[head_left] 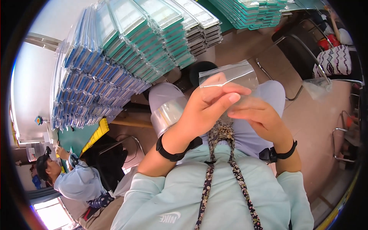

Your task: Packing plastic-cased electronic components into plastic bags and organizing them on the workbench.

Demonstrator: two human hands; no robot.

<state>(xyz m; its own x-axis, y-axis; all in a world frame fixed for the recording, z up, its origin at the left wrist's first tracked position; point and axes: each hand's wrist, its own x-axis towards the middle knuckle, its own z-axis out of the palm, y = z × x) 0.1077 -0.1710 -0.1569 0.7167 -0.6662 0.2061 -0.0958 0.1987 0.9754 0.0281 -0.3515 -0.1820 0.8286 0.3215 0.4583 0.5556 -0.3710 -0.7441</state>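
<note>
A small clear plastic bag is in my left hand, above my lap. The fingers of that hand show through the film and the thumb lies in front. My right hand is just right of it, fingers stretched toward the left hand and slightly blurred. Whether the right fingertips touch the bag cannot be made out. A bundle of clear plastic bags rests on my left thigh, beside my left forearm.
Tall stacks of wrapped flat cases, blue, teal and grey, stand at the left and ahead. More teal cases lie farther off. A dark chair is at the right. One person sits at the left.
</note>
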